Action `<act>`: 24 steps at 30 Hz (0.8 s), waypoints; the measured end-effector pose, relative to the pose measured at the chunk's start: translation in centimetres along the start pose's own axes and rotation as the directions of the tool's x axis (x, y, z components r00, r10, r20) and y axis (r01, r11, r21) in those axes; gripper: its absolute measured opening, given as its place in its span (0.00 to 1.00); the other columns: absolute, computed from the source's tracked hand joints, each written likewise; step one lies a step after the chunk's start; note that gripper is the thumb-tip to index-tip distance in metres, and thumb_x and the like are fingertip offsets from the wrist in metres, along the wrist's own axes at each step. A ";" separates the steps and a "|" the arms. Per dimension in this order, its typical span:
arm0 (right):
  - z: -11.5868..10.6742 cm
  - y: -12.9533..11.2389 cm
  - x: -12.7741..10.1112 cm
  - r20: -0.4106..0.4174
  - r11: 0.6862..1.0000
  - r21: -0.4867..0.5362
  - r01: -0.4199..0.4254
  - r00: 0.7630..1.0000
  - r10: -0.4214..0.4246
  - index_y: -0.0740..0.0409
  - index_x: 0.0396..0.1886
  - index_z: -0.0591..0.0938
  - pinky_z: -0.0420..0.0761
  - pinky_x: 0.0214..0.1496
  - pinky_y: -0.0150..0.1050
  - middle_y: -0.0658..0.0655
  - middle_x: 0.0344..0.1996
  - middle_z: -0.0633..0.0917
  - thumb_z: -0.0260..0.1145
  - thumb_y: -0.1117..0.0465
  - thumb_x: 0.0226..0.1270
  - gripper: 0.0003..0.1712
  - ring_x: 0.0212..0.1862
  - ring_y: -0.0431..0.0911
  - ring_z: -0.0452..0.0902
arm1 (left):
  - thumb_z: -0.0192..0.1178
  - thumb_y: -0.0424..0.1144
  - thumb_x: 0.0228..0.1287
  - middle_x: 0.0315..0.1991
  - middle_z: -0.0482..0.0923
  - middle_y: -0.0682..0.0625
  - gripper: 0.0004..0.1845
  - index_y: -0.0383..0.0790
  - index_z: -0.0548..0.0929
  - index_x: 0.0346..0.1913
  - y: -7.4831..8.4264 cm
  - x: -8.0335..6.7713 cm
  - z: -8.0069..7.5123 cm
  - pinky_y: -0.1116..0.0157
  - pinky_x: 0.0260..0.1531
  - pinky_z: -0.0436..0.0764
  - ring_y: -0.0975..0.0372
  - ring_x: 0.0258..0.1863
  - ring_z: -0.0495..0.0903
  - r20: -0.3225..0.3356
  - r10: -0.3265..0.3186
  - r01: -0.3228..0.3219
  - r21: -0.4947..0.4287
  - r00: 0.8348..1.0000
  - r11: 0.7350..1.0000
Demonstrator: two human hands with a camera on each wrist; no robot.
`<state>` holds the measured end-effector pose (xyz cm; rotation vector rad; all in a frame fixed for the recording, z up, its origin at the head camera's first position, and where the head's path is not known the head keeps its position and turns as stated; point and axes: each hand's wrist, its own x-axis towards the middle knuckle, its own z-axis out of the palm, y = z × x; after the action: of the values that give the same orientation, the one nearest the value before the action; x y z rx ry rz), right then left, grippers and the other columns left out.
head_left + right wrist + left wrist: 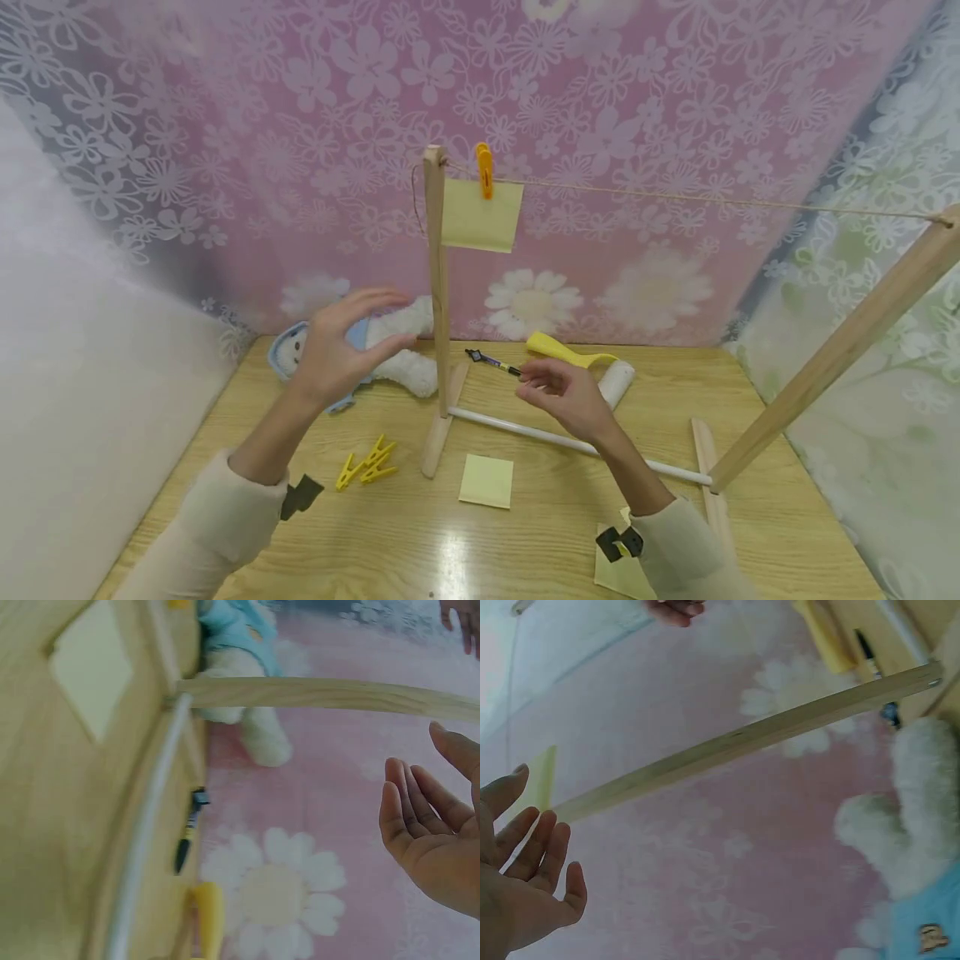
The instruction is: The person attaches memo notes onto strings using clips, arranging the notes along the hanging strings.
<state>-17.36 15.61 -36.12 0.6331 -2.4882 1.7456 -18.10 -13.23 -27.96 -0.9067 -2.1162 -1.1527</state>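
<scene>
A yellow sticky note [480, 216] hangs from the string [675, 197], pinned by an orange clothespin [485, 169].

The desk [525, 533] was pale wood-grain with a glossy sheen under the light. The rack's post [437, 275] was bare matt wood, its bottom rod [525, 429] smooth white plastic. The notes [482, 215] were matt paper, the pegs [367, 467] shiny plastic, the toy [397, 350] fluffy cloth.

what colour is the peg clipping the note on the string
Orange; the peg holds a pale yellow note, clearest in the head view.
</scene>
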 end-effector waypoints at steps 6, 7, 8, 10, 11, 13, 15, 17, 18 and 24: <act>1.8 2.6 -1.3 0.116 0.997 -0.063 -0.042 0.992 0.049 0.67 0.44 0.77 0.77 0.39 0.41 0.63 0.39 0.80 0.64 0.66 0.54 0.16 0.39 0.54 0.77 | 0.66 0.45 0.48 0.41 0.78 0.56 0.19 0.46 0.79 0.45 -6.5 -6.2 1.8 0.60 0.41 0.72 0.63 0.43 0.74 0.124 -0.317 0.313 0.049 0.940 0.948; 2.1 2.9 -1.5 0.133 0.996 -0.076 -0.048 0.989 0.058 0.67 0.44 0.77 0.77 0.39 0.40 0.64 0.38 0.80 0.65 0.66 0.54 0.17 0.39 0.54 0.77 | 0.66 0.46 0.48 0.41 0.78 0.55 0.19 0.46 0.80 0.45 -7.3 -7.1 2.0 0.59 0.41 0.72 0.62 0.43 0.74 0.140 -0.357 0.354 0.050 0.923 0.934; 2.4 3.3 -1.7 0.146 0.994 -0.089 -0.057 0.987 0.070 0.67 0.43 0.78 0.78 0.38 0.40 0.64 0.38 0.80 0.65 0.65 0.54 0.17 0.38 0.54 0.77 | 0.66 0.47 0.48 0.40 0.78 0.55 0.19 0.47 0.80 0.45 -8.1 -8.0 2.3 0.58 0.42 0.71 0.62 0.42 0.74 0.156 -0.395 0.392 0.056 0.905 0.918; 3.0 4.2 -2.1 0.167 0.990 -0.114 -0.080 0.981 0.099 0.66 0.42 0.78 0.78 0.36 0.38 0.64 0.38 0.80 0.66 0.64 0.53 0.17 0.38 0.54 0.77 | 0.65 0.48 0.48 0.39 0.79 0.54 0.19 0.48 0.80 0.44 -9.5 -9.5 2.7 0.57 0.41 0.72 0.60 0.42 0.75 0.197 -0.468 0.465 0.065 0.862 0.883; 3.3 5.0 -2.2 0.175 0.988 -0.125 -0.092 0.978 0.113 0.66 0.42 0.79 0.78 0.35 0.37 0.64 0.38 0.80 0.66 0.62 0.53 0.17 0.38 0.54 0.77 | 0.65 0.49 0.48 0.39 0.79 0.53 0.19 0.47 0.80 0.44 -10.0 -10.2 2.9 0.57 0.41 0.72 0.59 0.41 0.75 0.219 -0.504 0.503 0.064 0.835 0.862; 3.9 6.6 -2.5 0.188 0.982 -0.148 -0.117 0.972 0.144 0.64 0.42 0.79 0.77 0.34 0.35 0.63 0.39 0.80 0.67 0.59 0.52 0.18 0.38 0.52 0.77 | 0.65 0.50 0.48 0.40 0.79 0.52 0.19 0.46 0.80 0.44 -10.9 -11.5 3.2 0.58 0.39 0.73 0.59 0.41 0.76 0.265 -0.573 0.578 0.068 0.776 0.813; 4.4 8.3 -2.7 0.196 0.977 -0.159 -0.141 0.966 0.171 0.64 0.42 0.79 0.77 0.34 0.35 0.63 0.39 0.80 0.68 0.56 0.51 0.21 0.39 0.52 0.76 | 0.66 0.49 0.47 0.40 0.79 0.51 0.20 0.44 0.80 0.43 -11.7 -12.5 3.6 0.61 0.36 0.75 0.59 0.39 0.77 0.295 -0.625 0.633 0.081 0.722 0.770; 4.9 10.0 -2.7 0.196 0.974 -0.172 -0.148 0.964 0.181 0.65 0.42 0.79 0.77 0.35 0.36 0.63 0.39 0.80 0.69 0.54 0.50 0.23 0.39 0.51 0.76 | 0.66 0.48 0.46 0.40 0.79 0.48 0.21 0.40 0.80 0.43 -12.4 -13.3 4.0 0.63 0.33 0.76 0.59 0.37 0.77 0.314 -0.654 0.662 0.099 0.688 0.743; 5.1 10.6 -2.7 0.193 0.972 -0.184 -0.147 0.964 0.182 0.65 0.42 0.79 0.77 0.35 0.37 0.62 0.38 0.80 0.70 0.54 0.48 0.24 0.39 0.51 0.76 | 0.67 0.48 0.46 0.40 0.79 0.48 0.22 0.38 0.80 0.43 -12.7 -13.6 4.2 0.63 0.32 0.76 0.59 0.37 0.77 0.315 -0.664 0.668 0.110 0.679 0.736; 6.5 13.2 -2.6 0.171 0.933 -0.346 -0.095 0.972 0.162 0.67 0.40 0.79 0.75 0.37 0.39 0.59 0.35 0.80 0.73 0.58 0.42 0.25 0.35 0.48 0.75 | 0.69 0.42 0.43 0.35 0.78 0.46 0.22 0.33 0.80 0.41 -14.2 -14.8 5.5 0.64 0.28 0.77 0.58 0.33 0.76 0.309 -0.709 0.676 0.224 0.634 0.702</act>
<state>-18.29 14.23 -50.95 0.6531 -2.9303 1.2922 -20.77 -18.53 -48.34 -0.2333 -2.9604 -1.2850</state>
